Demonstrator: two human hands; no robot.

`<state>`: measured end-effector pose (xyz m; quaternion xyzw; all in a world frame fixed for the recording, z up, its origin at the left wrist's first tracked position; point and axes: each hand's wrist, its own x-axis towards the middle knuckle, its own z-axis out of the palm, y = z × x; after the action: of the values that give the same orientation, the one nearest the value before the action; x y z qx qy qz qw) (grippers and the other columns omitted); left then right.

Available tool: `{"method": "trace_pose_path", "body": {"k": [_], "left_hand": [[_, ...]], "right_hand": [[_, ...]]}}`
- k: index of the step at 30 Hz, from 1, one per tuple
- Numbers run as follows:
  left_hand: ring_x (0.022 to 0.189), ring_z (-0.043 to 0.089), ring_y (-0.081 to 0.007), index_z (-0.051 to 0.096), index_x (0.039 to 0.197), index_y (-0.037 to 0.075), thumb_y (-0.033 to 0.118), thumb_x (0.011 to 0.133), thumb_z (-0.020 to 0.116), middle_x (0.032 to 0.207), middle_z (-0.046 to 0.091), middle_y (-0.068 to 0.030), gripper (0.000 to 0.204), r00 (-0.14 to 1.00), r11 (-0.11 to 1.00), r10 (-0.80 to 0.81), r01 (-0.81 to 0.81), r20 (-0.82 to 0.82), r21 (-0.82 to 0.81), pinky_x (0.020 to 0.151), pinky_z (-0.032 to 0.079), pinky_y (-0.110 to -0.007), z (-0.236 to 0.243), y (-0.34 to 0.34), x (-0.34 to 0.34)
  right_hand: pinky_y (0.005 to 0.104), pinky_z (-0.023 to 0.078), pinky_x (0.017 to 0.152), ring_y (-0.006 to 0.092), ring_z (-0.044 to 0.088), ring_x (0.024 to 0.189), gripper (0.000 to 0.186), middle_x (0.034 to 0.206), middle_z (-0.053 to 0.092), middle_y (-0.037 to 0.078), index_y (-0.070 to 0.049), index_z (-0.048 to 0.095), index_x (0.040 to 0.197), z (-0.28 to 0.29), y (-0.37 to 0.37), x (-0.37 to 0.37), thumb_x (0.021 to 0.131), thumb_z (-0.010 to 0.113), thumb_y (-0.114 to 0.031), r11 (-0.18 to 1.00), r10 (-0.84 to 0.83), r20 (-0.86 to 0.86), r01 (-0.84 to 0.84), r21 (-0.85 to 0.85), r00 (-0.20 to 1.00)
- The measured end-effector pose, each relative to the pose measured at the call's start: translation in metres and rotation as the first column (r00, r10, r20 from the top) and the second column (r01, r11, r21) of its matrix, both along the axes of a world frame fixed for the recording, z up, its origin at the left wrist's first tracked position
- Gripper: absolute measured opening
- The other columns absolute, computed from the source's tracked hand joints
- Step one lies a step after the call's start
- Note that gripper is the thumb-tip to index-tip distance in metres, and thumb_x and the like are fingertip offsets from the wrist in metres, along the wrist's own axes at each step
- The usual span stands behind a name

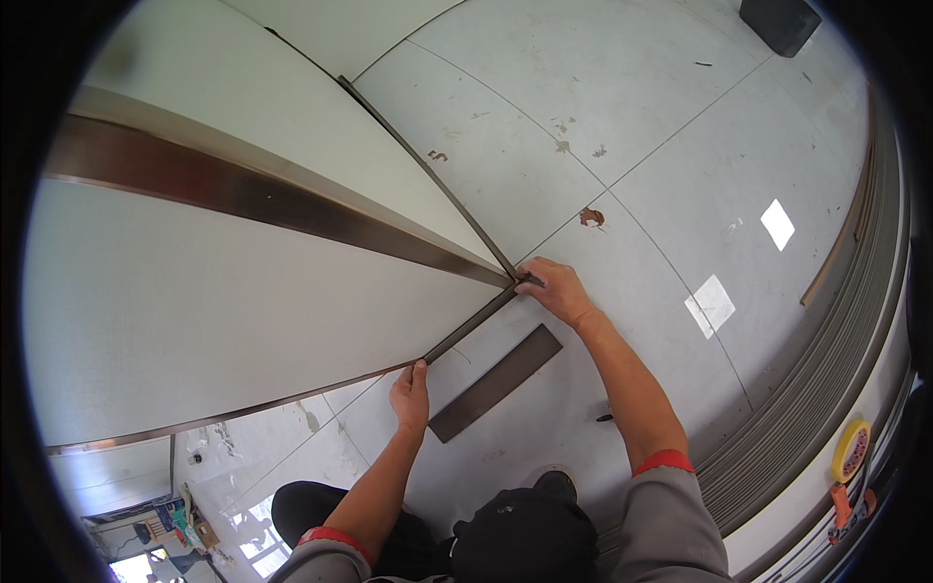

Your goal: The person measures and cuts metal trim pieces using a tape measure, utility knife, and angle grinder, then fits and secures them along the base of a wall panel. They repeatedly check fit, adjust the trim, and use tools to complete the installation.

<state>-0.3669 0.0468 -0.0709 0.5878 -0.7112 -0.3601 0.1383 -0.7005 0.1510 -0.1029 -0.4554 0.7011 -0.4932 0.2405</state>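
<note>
A narrow dark brown strip (473,325) lies along the bottom edge of a tall white panel (224,311), ending at the panel's corner. The fingers of my left hand (409,395) pinch its near end. My right hand (551,290) is closed round its far end at the corner, where a brown metallic trim (282,206) comes down; the fingertips are partly hidden. Another thin dark strip (428,175) runs away from this corner along the panel's other side. A flat, dark brown board piece (497,383) rests on the floor between my forearms.
Long grooved grey-brown boards (777,408) are stacked on the right. Beyond them are a yellow tape roll (851,451) and an orange-handled tool (842,507). A black box (779,25) stands far right. A small dark object (604,418) lies beside my right forearm on the tiled floor (641,262).
</note>
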Motion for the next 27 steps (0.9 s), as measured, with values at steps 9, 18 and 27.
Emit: {"method": "trace_pose_path", "body": {"k": [9,18,27], "left_hand": [[0.066,0.044,-0.0207,0.068,0.094,-0.003,0.044,0.103,0.058,0.066,0.051,-0.0123,0.049,0.999,1.000,0.007,-0.007,0.045,-0.015,0.067,0.042,-0.040,0.0043,0.0021,-0.0026],[0.063,0.047,-0.0271,0.070,0.095,-0.003,0.046,0.103,0.056,0.064,0.054,-0.0173,0.051,0.993,0.999,-0.018,0.023,0.114,-0.039,0.068,0.043,-0.043,0.0048,0.0013,-0.0031],[0.065,0.049,-0.0281,0.071,0.098,-0.002,0.046,0.103,0.055,0.066,0.056,-0.0182,0.051,0.993,0.999,-0.001,0.005,0.121,-0.035,0.070,0.044,-0.043,0.0039,0.0023,-0.0037]], "right_hand": [[0.0404,0.054,0.082,0.0321,0.068,0.094,0.024,0.102,0.070,0.009,-0.007,0.067,0.105,-0.0004,0.0005,-0.0002,0.085,0.076,-0.018,1.000,0.011,-0.029,-0.010,0.025,1.000],[0.0403,0.054,0.080,0.0309,0.068,0.091,0.022,0.098,0.070,0.008,-0.009,0.067,0.101,-0.0042,-0.0005,0.0002,0.084,0.077,-0.018,1.000,-0.004,-0.071,0.004,-0.003,0.997],[0.0410,0.054,0.077,0.0311,0.067,0.088,0.021,0.096,0.069,0.008,-0.008,0.066,0.099,0.0002,-0.0014,-0.0020,0.083,0.078,-0.018,1.000,0.007,-0.103,-0.007,0.002,0.995]]}}
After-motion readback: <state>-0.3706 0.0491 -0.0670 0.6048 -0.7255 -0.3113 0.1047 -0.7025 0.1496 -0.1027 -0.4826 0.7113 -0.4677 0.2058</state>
